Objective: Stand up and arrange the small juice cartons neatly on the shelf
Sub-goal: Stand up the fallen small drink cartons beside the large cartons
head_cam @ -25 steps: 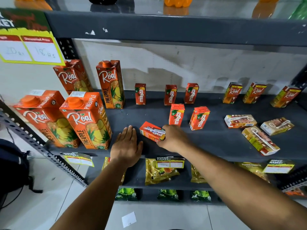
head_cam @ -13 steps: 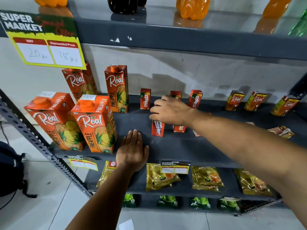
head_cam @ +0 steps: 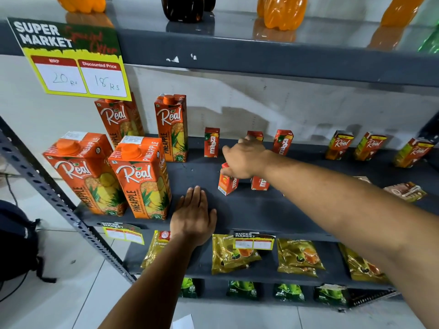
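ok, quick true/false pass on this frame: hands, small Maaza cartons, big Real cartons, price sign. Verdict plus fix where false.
1. The left hand lies flat, palm down, on the shelf, holding nothing. True.
2. The right hand is on a large Real pineapple carton. False: its fingers grip the top of a small Maaza carton in the front row, which leans slightly.
3. Four large Real cartons stand upright at the shelf's left, for example the front one. True.
4. The price sign gives 18 Rs as MRP. False: MRP reads 20 Rs, discounted price 18 Rs.
5. A second small Maaza carton stands just right of the gripped one. True.
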A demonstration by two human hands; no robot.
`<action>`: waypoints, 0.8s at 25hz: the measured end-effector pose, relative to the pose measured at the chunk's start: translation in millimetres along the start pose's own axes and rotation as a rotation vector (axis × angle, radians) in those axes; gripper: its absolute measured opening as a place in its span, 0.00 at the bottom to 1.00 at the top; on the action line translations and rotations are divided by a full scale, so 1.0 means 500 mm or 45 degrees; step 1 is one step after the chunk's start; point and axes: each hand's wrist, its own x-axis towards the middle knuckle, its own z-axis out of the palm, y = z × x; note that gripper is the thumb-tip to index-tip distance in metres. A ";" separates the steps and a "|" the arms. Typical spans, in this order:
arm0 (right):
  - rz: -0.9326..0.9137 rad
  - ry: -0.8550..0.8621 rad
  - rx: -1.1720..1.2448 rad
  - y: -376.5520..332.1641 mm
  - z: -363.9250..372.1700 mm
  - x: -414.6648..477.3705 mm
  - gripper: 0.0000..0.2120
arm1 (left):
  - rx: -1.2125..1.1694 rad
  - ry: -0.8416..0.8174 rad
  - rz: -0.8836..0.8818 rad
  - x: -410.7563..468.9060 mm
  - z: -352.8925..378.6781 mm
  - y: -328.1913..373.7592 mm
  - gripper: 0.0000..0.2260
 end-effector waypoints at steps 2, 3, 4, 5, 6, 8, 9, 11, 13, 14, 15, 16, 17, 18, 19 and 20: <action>0.188 -0.044 0.061 -0.023 -0.001 0.003 0.29 | 0.003 0.009 -0.001 -0.001 0.000 -0.002 0.39; 0.253 -0.056 0.094 -0.030 -0.003 0.003 0.32 | 0.012 0.005 -0.001 -0.001 0.002 -0.003 0.39; 0.286 -0.034 0.123 -0.034 -0.005 -0.002 0.35 | 0.016 0.004 -0.001 0.000 0.004 -0.004 0.39; 0.296 0.030 0.159 -0.032 -0.007 -0.009 0.37 | 0.014 0.004 -0.003 0.000 0.005 -0.004 0.38; 0.290 0.134 0.216 -0.024 -0.010 -0.022 0.38 | 0.011 0.001 -0.005 0.002 0.008 -0.006 0.38; 0.274 0.349 0.347 0.009 -0.010 -0.060 0.36 | 0.011 0.000 -0.005 0.004 0.010 -0.011 0.37; 0.283 0.417 0.390 0.032 -0.004 -0.086 0.34 | 0.005 0.022 -0.001 0.001 0.011 -0.014 0.36; 0.376 0.451 0.463 0.094 0.029 -0.148 0.31 | -0.042 0.130 0.014 -0.016 0.006 0.000 0.32; 0.540 0.410 0.542 0.167 0.085 -0.212 0.29 | -0.128 0.256 0.080 -0.047 0.008 0.053 0.27; 0.634 0.384 0.582 0.210 0.116 -0.250 0.28 | -0.154 0.278 0.167 -0.061 0.016 0.101 0.26; 0.725 0.361 0.627 0.256 0.148 -0.286 0.26 | -0.180 0.274 0.273 -0.073 0.026 0.155 0.25; 0.804 0.344 0.673 0.305 0.176 -0.321 0.24 | -0.213 0.248 0.378 -0.076 0.038 0.215 0.25; 0.863 0.325 0.715 0.353 0.200 -0.355 0.23 | -0.237 0.225 0.462 -0.073 0.046 0.276 0.25; 0.912 0.295 0.741 0.402 0.222 -0.387 0.23 | -0.241 0.217 0.520 -0.064 0.052 0.337 0.25; 0.951 0.258 0.753 0.449 0.241 -0.418 0.24 | -0.228 0.210 0.558 -0.053 0.057 0.395 0.25; 0.970 0.221 0.760 0.488 0.261 -0.444 0.25 | -0.215 0.188 0.576 -0.040 0.061 0.444 0.25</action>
